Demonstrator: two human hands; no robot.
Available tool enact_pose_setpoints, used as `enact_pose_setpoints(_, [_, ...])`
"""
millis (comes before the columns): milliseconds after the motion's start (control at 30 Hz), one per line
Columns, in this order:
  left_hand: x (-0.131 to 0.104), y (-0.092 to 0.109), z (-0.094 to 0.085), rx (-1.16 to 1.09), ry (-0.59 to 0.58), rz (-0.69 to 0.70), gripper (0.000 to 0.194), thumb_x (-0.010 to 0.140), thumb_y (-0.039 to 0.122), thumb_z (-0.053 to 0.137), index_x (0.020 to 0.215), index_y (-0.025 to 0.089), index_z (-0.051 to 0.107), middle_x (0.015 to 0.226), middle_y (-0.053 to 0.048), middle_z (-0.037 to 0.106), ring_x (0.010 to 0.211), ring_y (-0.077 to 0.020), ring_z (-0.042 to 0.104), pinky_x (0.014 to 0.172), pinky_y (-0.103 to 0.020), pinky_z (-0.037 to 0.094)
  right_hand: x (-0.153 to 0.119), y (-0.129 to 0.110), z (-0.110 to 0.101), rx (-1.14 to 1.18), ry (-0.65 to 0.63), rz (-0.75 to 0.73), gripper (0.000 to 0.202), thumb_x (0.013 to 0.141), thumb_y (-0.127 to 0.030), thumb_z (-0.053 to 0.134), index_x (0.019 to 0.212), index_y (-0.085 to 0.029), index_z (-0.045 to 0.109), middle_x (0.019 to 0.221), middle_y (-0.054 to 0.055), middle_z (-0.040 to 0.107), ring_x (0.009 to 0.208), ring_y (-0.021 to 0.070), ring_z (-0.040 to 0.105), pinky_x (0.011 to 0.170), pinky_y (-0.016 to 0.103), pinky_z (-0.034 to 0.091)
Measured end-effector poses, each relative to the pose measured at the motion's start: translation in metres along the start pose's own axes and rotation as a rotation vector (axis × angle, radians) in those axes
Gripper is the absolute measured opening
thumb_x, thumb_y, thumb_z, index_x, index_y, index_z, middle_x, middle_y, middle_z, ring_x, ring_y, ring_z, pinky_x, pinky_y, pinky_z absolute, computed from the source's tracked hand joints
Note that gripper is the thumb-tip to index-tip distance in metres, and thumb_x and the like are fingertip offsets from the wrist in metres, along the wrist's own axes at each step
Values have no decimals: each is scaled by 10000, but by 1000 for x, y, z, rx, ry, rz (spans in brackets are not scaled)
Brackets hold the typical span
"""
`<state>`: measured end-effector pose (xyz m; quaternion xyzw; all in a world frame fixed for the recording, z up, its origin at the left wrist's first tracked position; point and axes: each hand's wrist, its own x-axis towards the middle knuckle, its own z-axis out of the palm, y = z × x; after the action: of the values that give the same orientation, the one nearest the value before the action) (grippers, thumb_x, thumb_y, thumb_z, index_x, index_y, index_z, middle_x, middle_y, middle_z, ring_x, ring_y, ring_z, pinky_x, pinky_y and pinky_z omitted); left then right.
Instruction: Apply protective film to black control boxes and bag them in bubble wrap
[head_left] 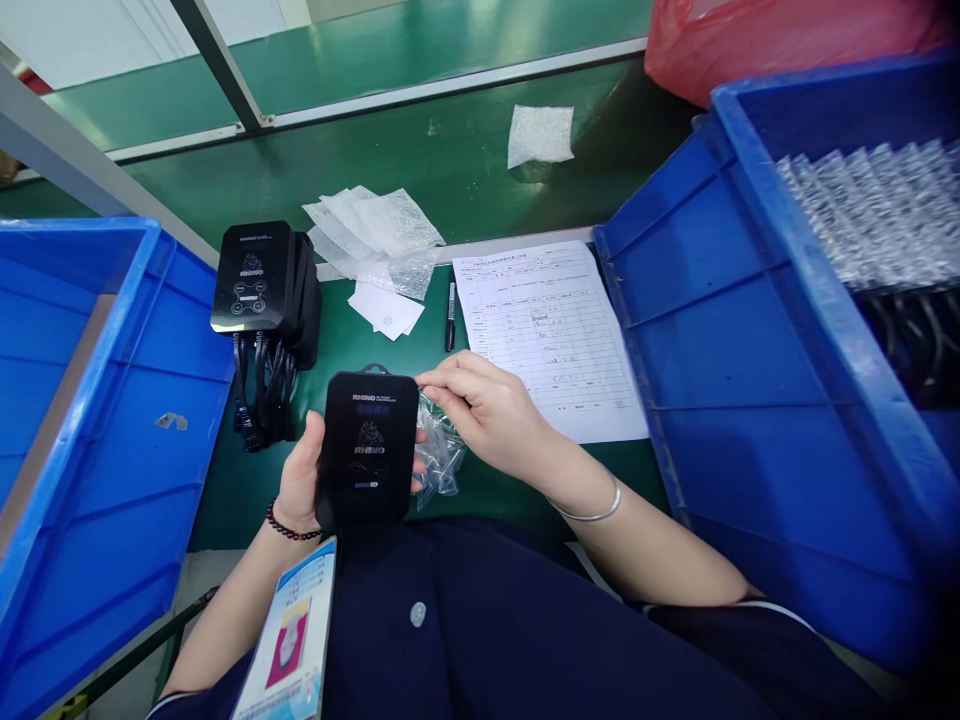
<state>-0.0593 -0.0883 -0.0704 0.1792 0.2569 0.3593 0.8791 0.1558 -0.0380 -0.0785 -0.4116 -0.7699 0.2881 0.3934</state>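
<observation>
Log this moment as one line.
left hand: holds black controller | right hand: fingertips at controller's upper right corner | nearby: marker, printed form, stacked black units

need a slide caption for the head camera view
Between blue bins, the left hand holds a black Rhino controller, the right hand at its upper corner.

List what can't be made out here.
All in the head view:
Held controller: back, turned away from the camera.
Left fingers: mostly hidden behind the controller.
Right fingers: whether they pinch anything at its corner; too small to tell.
Sheet: most writing, too small to read.
Left bin: cut off by the left edge.
Red bag: cut off by the top edge.
</observation>
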Motion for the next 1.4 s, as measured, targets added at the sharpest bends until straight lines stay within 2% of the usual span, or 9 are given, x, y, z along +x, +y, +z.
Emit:
enact_pose_setpoints(200, [1, -3, -4, 4, 37, 9, 720, 897, 680, 378, 1334, 133, 544, 1300, -178, 577, 1095, -351, 603, 952, -509, 469, -7, -7, 2, 259, -9, 21, 259, 950, -202, 503, 1204, -179, 457, 846, 14, 596, 740, 123, 609, 639, 259, 524])
enact_pose_setpoints(367, [0, -4, -6, 23, 76, -7, 729, 864, 707, 427, 1292, 137, 582, 1224, -169, 632, 1159, -389, 575, 1014, -550, 420, -1, -11, 1, 150, 24, 65, 275, 826, -337, 690, 959, -197, 494, 861, 22, 554, 721, 131, 555, 583, 258, 480])
enact_pose_setpoints(633, [-6, -13, -1, 105, 150, 76, 708, 846, 693, 489, 1297, 155, 588, 1295, -150, 594, 1213, -381, 534, 1052, -512, 408, 13, -8, 14, 93, 19, 176, 93, 912, -221, 527, 828, -191, 499, 790, 16, 549, 668, 121, 535, 578, 253, 438])
enact_pose_setpoints(800, [-7, -19, -2, 78, 206, 81, 671, 834, 684, 516, 1195, 136, 657, 1196, -148, 653, 1266, -375, 489, 1091, -488, 375, 12, -12, 20, 23, -9, 28, 139, 920, -157, 448, 792, -205, 425, 779, 26, 539, 670, 138, 513, 586, 274, 423])
enact_pose_setpoints(967, [3, -11, -8, 72, 345, 151, 628, 866, 659, 488, 1174, 139, 662, 1105, -143, 687, 1192, -360, 556, 1054, -502, 412, 6, -21, 22, 24, 132, -132, 123, 931, -130, 414, 839, -210, 400, 803, 49, 561, 745, 163, 560, 609, 282, 456])
enact_pose_setpoints(1033, [5, -7, -12, 56, 405, 216, 610, 892, 649, 444, 1159, 146, 666, 1085, -138, 692, 1147, -351, 588, 1027, -514, 433, 6, -25, 17, 36, 145, -140, 124, 930, -114, 426, 847, -205, 423, 765, 26, 557, 691, 142, 551, 596, 269, 448])
enact_pose_setpoints(1167, [3, -5, -11, 17, 403, 266, 638, 877, 671, 449, 1157, 138, 661, 1119, -144, 678, 1140, -357, 589, 1014, -526, 443, 14, -25, 15, 20, 26, -70, 57, 927, -186, 526, 873, -185, 508, 832, 26, 579, 682, 122, 548, 612, 265, 447])
enact_pose_setpoints(1300, [0, -14, 2, 5, 381, 291, 597, 839, 648, 551, 1206, 187, 641, 1175, -108, 666, 1209, -348, 544, 1056, -500, 416, 27, -24, 28, 26, 0, -23, 223, 861, -333, 658, 923, -174, 514, 911, 47, 561, 727, 139, 531, 646, 281, 459])
enact_pose_setpoints(1400, [-2, -20, 8, 3, 356, 323, 558, 836, 614, 587, 1226, 217, 632, 1241, -86, 641, 1273, -338, 492, 1092, -483, 383, 32, -26, 35, -7, 1, -37, 95, 916, -214, 540, 841, -187, 489, 856, 43, 554, 757, 157, 523, 667, 289, 445])
